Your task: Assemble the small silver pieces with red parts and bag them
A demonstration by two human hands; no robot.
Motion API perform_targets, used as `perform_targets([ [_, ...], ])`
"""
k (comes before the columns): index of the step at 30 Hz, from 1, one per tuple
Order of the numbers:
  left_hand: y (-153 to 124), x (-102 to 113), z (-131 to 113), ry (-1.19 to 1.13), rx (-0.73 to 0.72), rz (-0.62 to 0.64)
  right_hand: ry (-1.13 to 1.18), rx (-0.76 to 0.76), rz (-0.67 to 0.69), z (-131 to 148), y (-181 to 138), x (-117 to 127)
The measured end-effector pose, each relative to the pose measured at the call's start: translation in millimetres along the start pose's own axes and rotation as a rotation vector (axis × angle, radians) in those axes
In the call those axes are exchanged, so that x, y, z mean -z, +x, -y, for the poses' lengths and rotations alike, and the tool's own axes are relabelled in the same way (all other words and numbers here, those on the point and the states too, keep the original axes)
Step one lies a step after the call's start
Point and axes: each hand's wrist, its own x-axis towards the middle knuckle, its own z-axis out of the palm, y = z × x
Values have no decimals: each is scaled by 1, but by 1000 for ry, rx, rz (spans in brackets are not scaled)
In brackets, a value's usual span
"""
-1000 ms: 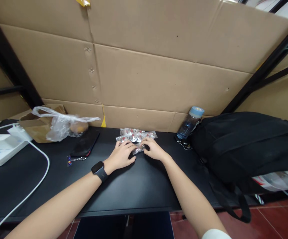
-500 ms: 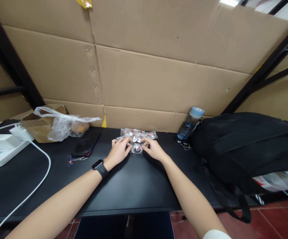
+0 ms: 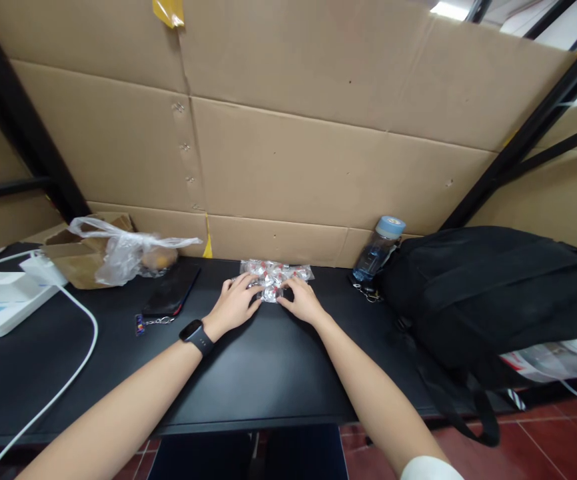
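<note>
A clear plastic packet of small silver and red parts (image 3: 274, 273) lies on the black desk (image 3: 268, 360) near the cardboard wall. My left hand (image 3: 232, 304), with a black watch on its wrist, rests at the packet's left side, fingers curled onto it. On the packet's right side, my right hand (image 3: 301, 300) has its fingertips closed on the plastic. Between both hands a small piece of the packet is pinched.
A black phone (image 3: 171, 291) with a keyring lies left of the hands. Further left are a crumpled plastic bag (image 3: 123, 250) on a cardboard box and a white cable (image 3: 76, 347). A water bottle (image 3: 378, 248) and a black backpack (image 3: 483, 293) stand at the right.
Both hands have slid a little away from me, toward the wall, pushing the small piece up against the rest of the packet. The view has tilted slightly.
</note>
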Motion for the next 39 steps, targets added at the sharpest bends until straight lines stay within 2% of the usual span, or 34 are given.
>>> perform_targets([
  [5, 2, -1, 11, -81, -44, 48, 45, 31, 54, -15, 2, 13],
  [8, 2, 4, 22, -74, 7, 55, -17, -42, -66, -28, 3, 34],
  [10, 1, 7, 32, -46, 65, 70, -88, -179, -241, -38, 1, 52],
  [13, 0, 7, 49, 19, 197, 94, -184, -415, -660, -55, -4, 87],
  [15, -1, 6, 59, 57, 298, 113, -235, -507, -906, -69, -7, 112],
  [17, -2, 3, 66, 74, 366, 140, -233, -572, -1037, -86, -8, 134],
  [19, -3, 2, 68, 74, 394, 161, -175, -663, -1055, -104, -5, 150],
  [22, -4, 4, 65, 80, 380, 160, -7, -856, -925, -129, 5, 164],
  [24, -5, 8, 60, 90, 341, 146, 23, -919, -891, -141, 13, 168],
  [27, -7, 18, 56, 81, 278, 111, 15, -954, -928, -146, 21, 170],
  [30, -6, 32, 51, 40, 191, 49, -51, -891, -948, -134, 21, 171],
  [33, 0, 47, 33, -36, 92, -36, -117, -756, -939, -105, 15, 171],
  [35, 6, 54, 9, -137, 8, -78, -117, -614, -946, -75, 7, 170],
  [37, 12, 59, -25, -267, -81, -109, -70, -411, -931, -37, -4, 165],
  [39, 14, 61, -64, -379, -114, -160, 39, -246, -837, 7, -20, 155],
])
